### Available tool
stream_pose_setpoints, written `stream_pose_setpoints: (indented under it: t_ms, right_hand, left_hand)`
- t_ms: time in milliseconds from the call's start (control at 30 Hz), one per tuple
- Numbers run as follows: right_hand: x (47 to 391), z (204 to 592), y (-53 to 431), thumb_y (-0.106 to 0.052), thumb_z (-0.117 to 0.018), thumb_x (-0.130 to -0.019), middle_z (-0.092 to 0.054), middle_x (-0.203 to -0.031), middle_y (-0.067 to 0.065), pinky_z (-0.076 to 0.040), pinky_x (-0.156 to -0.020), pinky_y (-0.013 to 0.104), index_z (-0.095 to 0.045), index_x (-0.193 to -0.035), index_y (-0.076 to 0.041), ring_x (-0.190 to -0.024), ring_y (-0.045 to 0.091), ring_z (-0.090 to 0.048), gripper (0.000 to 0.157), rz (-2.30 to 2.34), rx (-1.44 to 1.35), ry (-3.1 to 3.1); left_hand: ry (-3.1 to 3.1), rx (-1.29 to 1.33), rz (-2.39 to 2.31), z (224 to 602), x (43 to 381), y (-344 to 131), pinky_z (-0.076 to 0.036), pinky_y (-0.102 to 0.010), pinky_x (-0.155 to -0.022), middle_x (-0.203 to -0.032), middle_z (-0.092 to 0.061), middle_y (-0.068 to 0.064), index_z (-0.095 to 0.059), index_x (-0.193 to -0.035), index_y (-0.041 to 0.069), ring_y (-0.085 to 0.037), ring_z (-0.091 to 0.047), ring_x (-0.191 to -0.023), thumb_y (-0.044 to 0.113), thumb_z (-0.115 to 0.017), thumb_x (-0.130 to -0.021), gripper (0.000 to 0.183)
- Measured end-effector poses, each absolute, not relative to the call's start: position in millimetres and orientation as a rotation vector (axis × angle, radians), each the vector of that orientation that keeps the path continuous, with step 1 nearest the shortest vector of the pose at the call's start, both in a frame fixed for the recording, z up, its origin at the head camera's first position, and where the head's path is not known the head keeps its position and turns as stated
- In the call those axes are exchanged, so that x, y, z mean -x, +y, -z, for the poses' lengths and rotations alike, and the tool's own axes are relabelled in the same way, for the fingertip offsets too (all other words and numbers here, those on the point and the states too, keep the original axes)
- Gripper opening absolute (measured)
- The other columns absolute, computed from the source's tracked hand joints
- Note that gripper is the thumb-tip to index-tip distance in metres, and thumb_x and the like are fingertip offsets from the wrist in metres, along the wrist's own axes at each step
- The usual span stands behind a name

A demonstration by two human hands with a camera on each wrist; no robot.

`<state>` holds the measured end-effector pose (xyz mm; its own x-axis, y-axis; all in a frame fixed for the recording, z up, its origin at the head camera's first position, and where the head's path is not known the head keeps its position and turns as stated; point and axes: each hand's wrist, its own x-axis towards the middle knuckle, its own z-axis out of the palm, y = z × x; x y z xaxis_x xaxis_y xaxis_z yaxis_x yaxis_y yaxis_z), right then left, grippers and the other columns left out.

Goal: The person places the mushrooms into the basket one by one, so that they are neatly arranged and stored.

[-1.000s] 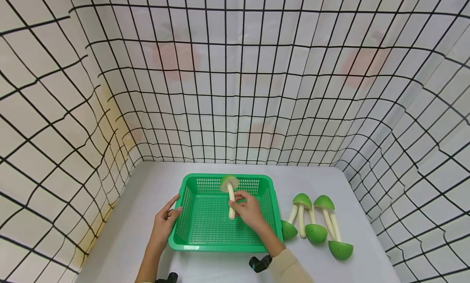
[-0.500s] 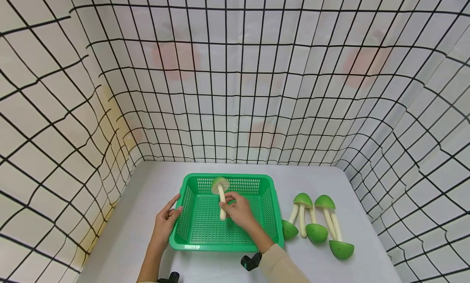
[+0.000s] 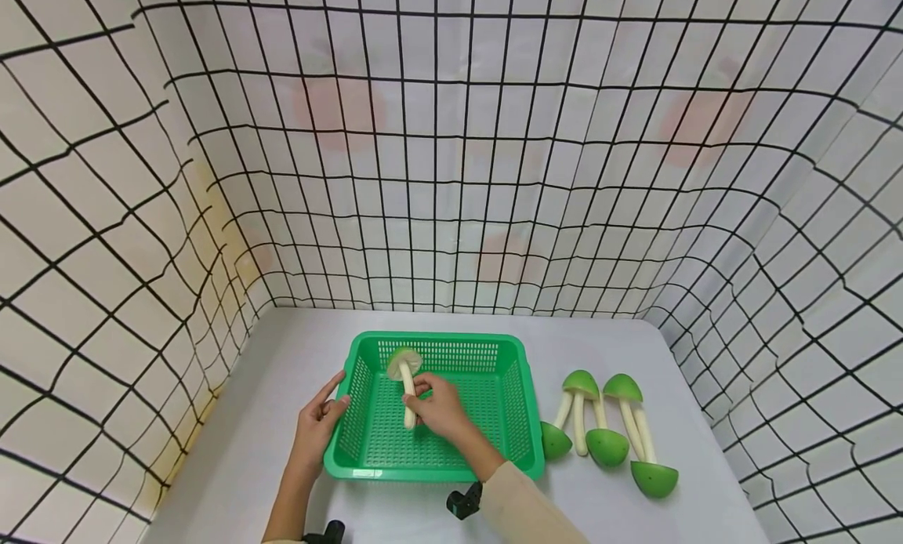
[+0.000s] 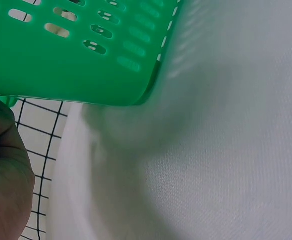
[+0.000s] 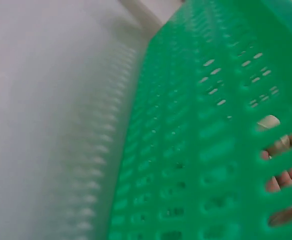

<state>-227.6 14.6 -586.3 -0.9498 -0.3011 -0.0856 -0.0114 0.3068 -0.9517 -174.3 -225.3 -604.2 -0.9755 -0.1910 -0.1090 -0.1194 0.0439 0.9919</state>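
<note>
In the head view a green plastic basket (image 3: 433, 473) with slotted sides stands on the white table. My right hand (image 3: 439, 407) is over the basket's inside and pinches the pale stem of a green-capped toy mushroom (image 3: 407, 391). The mushroom's cap points to the far side and its gills show. At the basket's left rim, my left hand (image 3: 313, 430) holds the edge, thumb on the rim and index finger stretched along it. The left wrist view shows part of that hand (image 4: 5, 185) against the basket's underside. Through the basket's slots, bits of the right fingers (image 5: 286, 180) show in the right wrist view.
Right of the basket lie several more green-capped mushrooms (image 3: 608, 447), caps at both ends of the group; one cap (image 3: 555, 441) sits close against the basket's side. Black wire mesh (image 3: 458, 175) surrounds the white table (image 3: 296, 332) at the back and both sides.
My right hand has moved left across the basket with the mushroom still pinched, bringing its cap nearer the left wall. My left hand stays at the rim; the other mushrooms have not moved.
</note>
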Motion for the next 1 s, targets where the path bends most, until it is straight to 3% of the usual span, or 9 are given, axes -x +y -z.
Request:
stream_pose_setpoints:
  t_ms: [200,633,833,1000]
  right_hand:
    - [225.8,590.6,4.8,-0.016,-0.073,-0.097,-0.062,-0.102,0.01,-0.062,-0.064,0.044,-0.065,-0.123,-0.003,-0.071,0.015,-0.068,0.03,1.635,0.301,2.327]
    - [223.0,597.6,-16.3,-0.015,-0.077,-0.094,-0.061,-0.097,0.01,-0.061,-0.06,0.035,-0.062,-0.125,0.0,-0.067,0.015,-0.069,0.038,1.597,0.249,2.254]
    - [223.6,596.8,-19.6,-0.013,-0.075,-0.094,-0.061,-0.097,0.011,-0.061,-0.061,0.036,-0.06,-0.125,0.003,-0.065,0.015,-0.068,0.038,1.571,0.244,2.265]
    - [223.0,597.5,-20.9,-0.009,-0.076,-0.093,-0.065,-0.09,0.01,-0.062,-0.062,0.038,-0.061,-0.122,0.003,-0.062,0.015,-0.067,0.035,1.54,0.282,2.28]
  left_hand:
    - [-2.213,-0.324,2.134,608.2,176.2,-226.6,-0.039,-0.022,-0.052,-0.067,-0.042,0.008,-0.052,-0.152,0.029,-0.005,-0.04,-0.055,0.03,-0.066,-0.103,0.051]
    - [-2.198,-0.324,2.153,609.0,172.6,-227.5,-0.045,-0.023,-0.054,-0.067,-0.046,0.007,-0.05,-0.153,0.029,-0.006,-0.045,-0.057,0.033,-0.066,-0.103,0.053]
    - [-2.204,-0.284,2.147,607.4,173.9,-226.2,-0.045,-0.023,-0.053,-0.066,-0.046,0.007,-0.049,-0.154,0.023,-0.005,-0.044,-0.055,0.031,-0.065,-0.103,0.054]
    - [-2.202,-0.292,2.162,608.1,174.4,-226.3,-0.045,-0.023,-0.054,-0.066,-0.047,0.007,-0.051,-0.153,0.029,-0.006,-0.046,-0.056,0.032,-0.065,-0.103,0.052]
